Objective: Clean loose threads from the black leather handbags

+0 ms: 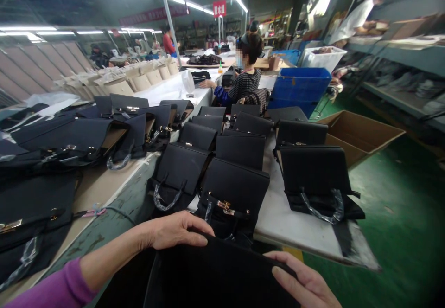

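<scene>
A black handbag (222, 271) fills the bottom middle of the head view, its lower part cut off by the frame. My left hand (179, 231) closes on its upper left edge, thumb on the near face and fingers over the far side. At the upper right edge, my right hand (299, 275) pinches it in the same way. Just beyond stands another black handbag (239, 182) with a gold clasp. To its left is one with a plastic-wrapped handle (168, 201); a further black handbag (314, 173) sits at the right.
Several black bags lie on the left table (93, 192), near pink-handled scissors (93, 213). A white table (295, 227) bears the bags ahead. Beyond are an open cardboard box (361, 134), blue crates (301, 90) and a seated co-worker (243, 83). Cream bags (120, 85) line the far left.
</scene>
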A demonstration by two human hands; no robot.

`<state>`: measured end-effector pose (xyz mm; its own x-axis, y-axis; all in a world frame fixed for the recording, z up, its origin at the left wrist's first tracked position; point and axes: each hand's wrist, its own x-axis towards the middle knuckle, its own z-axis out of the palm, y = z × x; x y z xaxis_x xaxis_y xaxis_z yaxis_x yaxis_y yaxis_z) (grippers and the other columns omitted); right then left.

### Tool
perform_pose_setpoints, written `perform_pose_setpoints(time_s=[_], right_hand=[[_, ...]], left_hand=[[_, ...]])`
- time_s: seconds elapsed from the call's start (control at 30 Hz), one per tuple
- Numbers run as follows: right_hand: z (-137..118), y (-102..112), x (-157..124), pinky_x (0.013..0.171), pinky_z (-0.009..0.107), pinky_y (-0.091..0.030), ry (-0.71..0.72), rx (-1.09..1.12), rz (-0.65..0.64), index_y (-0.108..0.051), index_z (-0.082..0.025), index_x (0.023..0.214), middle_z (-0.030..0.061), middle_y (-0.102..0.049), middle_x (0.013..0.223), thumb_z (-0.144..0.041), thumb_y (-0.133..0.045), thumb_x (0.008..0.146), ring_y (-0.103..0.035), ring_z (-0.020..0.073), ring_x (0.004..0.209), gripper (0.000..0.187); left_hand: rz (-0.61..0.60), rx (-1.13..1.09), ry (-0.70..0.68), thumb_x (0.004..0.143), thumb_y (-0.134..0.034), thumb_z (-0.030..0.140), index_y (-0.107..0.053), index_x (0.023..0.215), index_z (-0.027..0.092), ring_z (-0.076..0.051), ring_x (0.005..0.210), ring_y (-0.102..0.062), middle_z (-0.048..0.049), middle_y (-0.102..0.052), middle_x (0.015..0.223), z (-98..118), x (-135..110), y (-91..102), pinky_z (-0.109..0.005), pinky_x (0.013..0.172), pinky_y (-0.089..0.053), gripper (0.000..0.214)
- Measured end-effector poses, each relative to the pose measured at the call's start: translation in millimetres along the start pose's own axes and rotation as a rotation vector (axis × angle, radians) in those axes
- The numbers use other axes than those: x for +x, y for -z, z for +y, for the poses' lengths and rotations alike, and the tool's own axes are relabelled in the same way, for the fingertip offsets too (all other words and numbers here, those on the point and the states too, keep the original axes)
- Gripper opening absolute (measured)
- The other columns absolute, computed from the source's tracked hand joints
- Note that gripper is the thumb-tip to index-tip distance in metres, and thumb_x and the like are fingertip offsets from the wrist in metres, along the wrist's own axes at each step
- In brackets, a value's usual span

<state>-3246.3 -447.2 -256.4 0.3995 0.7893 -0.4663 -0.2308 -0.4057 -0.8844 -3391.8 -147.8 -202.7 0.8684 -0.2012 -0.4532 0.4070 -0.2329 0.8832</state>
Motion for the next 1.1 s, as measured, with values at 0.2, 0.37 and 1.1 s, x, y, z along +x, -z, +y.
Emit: perform_pose_setpoints(time_s=[0.2,0.37,1.1], right_hand=[[2.0,-2.0,0.2,0.081,0.03,-0.054,0.013,0.079,0.012,-0.066,-0.024,0.122,0.0054,-0.074,0.104,-0.05,-0.063,0.085,-0.068,0.0236,0.093,0.045],[-0.4,-1.6,5.4,0.072,0.026,-0.052,-0.013,0.091,0.029,-0.074,-0.019,0.107,0.0063,-0.076,0.092,-0.047,-0.071,0.079,-0.068,0.0207,0.082,0.04],[-51.7,-79.3,45.9,0.059,0.027,-0.041,0.466,-1.262,0.114,-0.065,-0.02,0.09,0.003,-0.073,0.085,-0.03,-0.052,0.097,-0.07,0.022,0.077,0.018]], left_hand=[[-0.036,-0.111,0.048,0.089,-0.059,0.034,-0.071,0.111,0.019,-0.022,0.103,-0.062,-0.0033,-0.071,0.11,-3.2,2.4,-4.2,-0.028,0.092,-0.045,0.029],[-0.035,-0.129,0.09,0.088,-0.061,0.036,-0.072,0.108,0.019,-0.021,0.098,-0.063,-0.0028,-0.071,0.106,-0.7,1.2,-4.3,-0.026,0.086,-0.046,0.029],[-0.011,-0.063,0.001,0.086,-0.062,0.034,-0.072,0.11,0.019,-0.021,0.103,-0.06,-0.0027,-0.07,0.108,-6.7,3.5,-3.7,-0.029,0.095,-0.042,0.03]])
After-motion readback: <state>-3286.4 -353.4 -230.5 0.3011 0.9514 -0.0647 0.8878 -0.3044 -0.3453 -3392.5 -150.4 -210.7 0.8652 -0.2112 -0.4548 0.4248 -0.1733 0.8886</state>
